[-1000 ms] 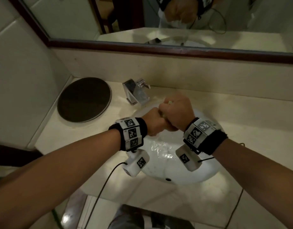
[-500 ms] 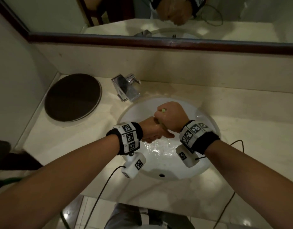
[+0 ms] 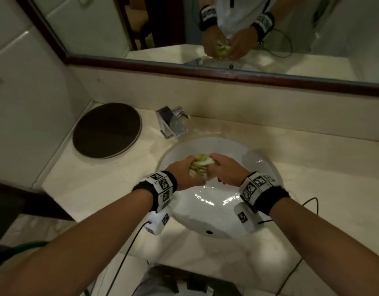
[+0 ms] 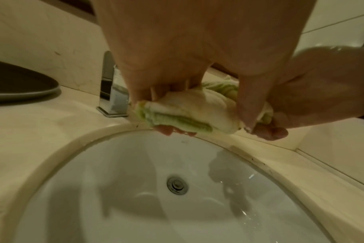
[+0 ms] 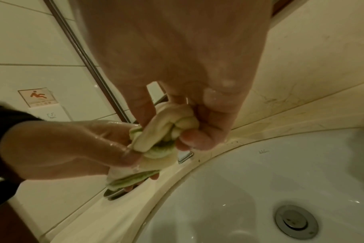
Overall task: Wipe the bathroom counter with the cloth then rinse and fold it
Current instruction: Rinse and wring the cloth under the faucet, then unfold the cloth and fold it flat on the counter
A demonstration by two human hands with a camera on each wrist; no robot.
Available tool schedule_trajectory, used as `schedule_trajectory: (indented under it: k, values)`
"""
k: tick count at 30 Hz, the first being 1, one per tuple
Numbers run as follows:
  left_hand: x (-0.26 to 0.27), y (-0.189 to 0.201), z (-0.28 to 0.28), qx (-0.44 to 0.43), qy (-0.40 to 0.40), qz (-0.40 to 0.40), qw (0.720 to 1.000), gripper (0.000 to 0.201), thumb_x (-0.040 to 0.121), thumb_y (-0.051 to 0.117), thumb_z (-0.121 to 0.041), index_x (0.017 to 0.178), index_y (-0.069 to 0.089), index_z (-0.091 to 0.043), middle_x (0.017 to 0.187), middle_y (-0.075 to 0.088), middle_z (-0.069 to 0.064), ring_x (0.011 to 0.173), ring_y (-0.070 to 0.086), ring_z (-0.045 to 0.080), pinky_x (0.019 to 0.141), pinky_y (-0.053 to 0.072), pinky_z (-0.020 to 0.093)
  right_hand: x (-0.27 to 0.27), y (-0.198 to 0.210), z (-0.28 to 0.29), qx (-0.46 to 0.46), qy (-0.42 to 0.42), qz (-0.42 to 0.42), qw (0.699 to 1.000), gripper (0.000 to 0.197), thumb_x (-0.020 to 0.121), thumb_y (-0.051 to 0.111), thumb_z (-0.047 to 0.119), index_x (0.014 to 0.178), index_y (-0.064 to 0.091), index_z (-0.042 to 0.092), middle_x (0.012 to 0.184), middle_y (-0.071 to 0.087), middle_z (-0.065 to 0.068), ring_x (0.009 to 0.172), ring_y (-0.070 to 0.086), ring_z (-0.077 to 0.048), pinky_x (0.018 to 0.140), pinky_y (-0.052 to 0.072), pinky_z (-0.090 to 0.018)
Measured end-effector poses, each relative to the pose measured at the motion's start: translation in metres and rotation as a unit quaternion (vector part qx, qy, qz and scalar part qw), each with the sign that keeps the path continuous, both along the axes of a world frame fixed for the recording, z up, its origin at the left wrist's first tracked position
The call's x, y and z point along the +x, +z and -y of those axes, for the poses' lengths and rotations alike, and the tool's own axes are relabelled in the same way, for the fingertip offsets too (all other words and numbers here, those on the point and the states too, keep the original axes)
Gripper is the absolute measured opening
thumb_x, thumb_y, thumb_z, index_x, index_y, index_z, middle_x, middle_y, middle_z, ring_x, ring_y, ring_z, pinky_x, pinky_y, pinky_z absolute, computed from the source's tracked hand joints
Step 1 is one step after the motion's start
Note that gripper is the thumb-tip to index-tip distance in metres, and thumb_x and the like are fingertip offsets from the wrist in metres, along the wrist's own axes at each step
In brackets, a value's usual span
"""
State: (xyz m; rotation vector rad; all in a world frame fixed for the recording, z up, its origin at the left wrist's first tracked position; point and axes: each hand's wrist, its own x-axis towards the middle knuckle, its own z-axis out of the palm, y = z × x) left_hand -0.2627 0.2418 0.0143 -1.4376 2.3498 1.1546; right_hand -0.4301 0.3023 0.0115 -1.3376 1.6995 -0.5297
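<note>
A wet white-and-green cloth (image 3: 200, 167) is bunched into a twisted wad above the white sink basin (image 3: 257, 165). My left hand (image 3: 182, 173) grips its left end and my right hand (image 3: 223, 169) grips its right end. In the left wrist view the cloth (image 4: 189, 113) is folded thick under my curled fingers, with the drain (image 4: 177, 185) below. In the right wrist view the cloth (image 5: 162, 131) is knotted between my right thumb and fingers, and my wet left hand (image 5: 73, 146) holds its lower end. Both hands hover over the sink's back half.
A chrome tap (image 3: 172, 122) stands behind the sink on the beige counter (image 3: 94, 189). A round dark plate (image 3: 106, 130) lies at the counter's back left. A mirror (image 3: 205, 28) runs along the wall. Cables hang from both wrist cameras. Water glistens in the basin.
My hands have drawn apart from a tight fist-on-fist clench, and the twisted cloth now shows between them. The camera has tilted so the sink sits more central.
</note>
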Motion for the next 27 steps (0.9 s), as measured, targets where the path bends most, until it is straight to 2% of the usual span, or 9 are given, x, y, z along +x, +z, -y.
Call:
schedule_trajectory:
  k: [2,7,10,13,17,20,22,24,27]
  values:
    - [0.008,0.001,-0.003,-0.015,0.006,-0.012,1.0,0.069,0.073,0.071,-0.055,0.132,0.042,-0.034,0.114,0.062,-0.004,0.1,0.06,0.019,0.086,0.048,0.03,0.005,0.002,-0.002,-0.016,-0.003,0.003,1.0,0.017,0.092,0.055,0.021,0.106,0.06,0.014,0.089,0.061,-0.001,0.07,0.053,-0.012,0.065,0.044,-0.03]
    - [0.028,-0.002,-0.014,-0.064,-0.006,-0.042,0.997,0.067,0.078,0.064,-0.062,0.134,0.045,-0.033,0.117,0.064,-0.007,0.104,0.061,0.017,0.09,0.047,0.03,0.015,0.01,-0.008,-0.035,0.009,-0.02,0.999,0.021,0.09,0.062,0.026,0.108,0.065,0.016,0.093,0.065,-0.001,0.078,0.058,-0.015,0.077,0.051,-0.04]
    - [0.039,0.008,-0.011,-0.075,0.006,-0.068,0.995,0.052,0.084,0.062,-0.054,0.132,0.052,-0.034,0.115,0.065,-0.008,0.103,0.061,0.016,0.091,0.046,0.028,0.019,0.014,-0.007,-0.042,0.002,-0.054,0.998,0.019,0.087,0.065,0.028,0.104,0.068,0.019,0.089,0.066,0.002,0.074,0.058,-0.016,0.079,0.053,-0.043]
    - [0.049,0.02,-0.001,-0.113,-0.004,-0.091,0.989,0.028,0.096,0.051,-0.038,0.118,0.066,-0.028,0.106,0.07,-0.005,0.097,0.062,0.017,0.085,0.047,0.029,0.025,0.019,-0.004,-0.056,-0.014,-0.117,0.991,0.015,0.087,0.062,0.038,0.095,0.068,0.028,0.083,0.068,0.007,0.075,0.063,-0.018,0.075,0.054,-0.041]
    - [0.065,0.035,0.016,-0.164,-0.021,-0.111,0.98,0.025,0.099,0.046,-0.03,0.107,0.068,-0.022,0.096,0.071,-0.005,0.088,0.062,0.016,0.074,0.043,0.026,0.036,0.034,-0.004,-0.066,-0.002,-0.209,0.976,0.03,0.092,0.05,0.053,0.079,0.067,0.032,0.068,0.066,0.007,0.067,0.063,-0.016,0.06,0.047,-0.03]
    - [0.075,0.05,0.026,-0.191,-0.034,-0.149,0.97,0.026,0.099,0.044,-0.033,0.102,0.068,-0.021,0.091,0.07,-0.005,0.084,0.062,0.016,0.077,0.048,0.032,0.05,0.046,0.0,-0.08,-0.013,-0.257,0.963,0.039,0.095,0.044,0.05,0.063,0.057,0.032,0.059,0.06,0.01,0.061,0.059,-0.014,0.051,0.034,-0.027]
    - [0.08,0.062,0.03,-0.212,-0.051,-0.179,0.959,0.029,0.098,0.042,-0.037,0.099,0.066,-0.021,0.088,0.069,-0.004,0.081,0.061,0.016,0.077,0.051,0.037,0.058,0.055,0.004,-0.097,-0.039,-0.277,0.955,0.033,0.095,0.048,0.041,0.068,0.06,0.026,0.063,0.062,0.008,0.067,0.06,-0.019,0.054,0.034,-0.028]
    - [0.084,0.076,0.037,-0.229,-0.051,-0.217,0.948,0.03,0.097,0.042,-0.037,0.098,0.066,-0.019,0.089,0.068,-0.002,0.081,0.061,0.017,0.076,0.051,0.039,0.063,0.065,0.011,-0.134,-0.078,-0.28,0.947,0.022,0.092,0.054,0.037,0.078,0.064,0.023,0.075,0.067,0.002,0.075,0.061,-0.024,0.062,0.042,-0.031]
    - [0.091,0.099,0.05,-0.259,-0.053,-0.249,0.932,0.025,0.099,0.045,-0.031,0.1,0.065,-0.016,0.095,0.068,0.001,0.085,0.062,0.02,0.079,0.051,0.039,0.065,0.079,0.02,-0.182,-0.115,-0.255,0.943,0.03,0.084,0.066,0.049,0.072,0.054,0.024,0.077,0.062,0.0,0.071,0.055,-0.022,0.062,0.039,-0.034]
